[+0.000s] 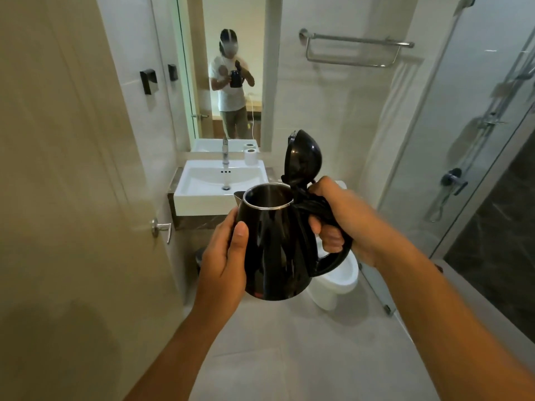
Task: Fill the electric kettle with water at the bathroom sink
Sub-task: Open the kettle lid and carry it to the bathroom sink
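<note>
Two bare hands carry a black electric kettle (278,244) into the bathroom, the left hand (223,261) cupping its body and the right hand (335,215) closed in a firm grip on the handle, lid (302,157) flipped upright. Well apart from the white sink (197,195) and its faucet (225,151), the kettle appears empty; the approach is under way, and filling calls for bringing its mouth under the spout.

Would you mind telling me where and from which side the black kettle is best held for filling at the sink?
Grip the kettle by its looped handle, coming from the right, as the right hand does. The handle sits opposite the spout, and the lid stands open above it. The left hand can steady the body.
</note>
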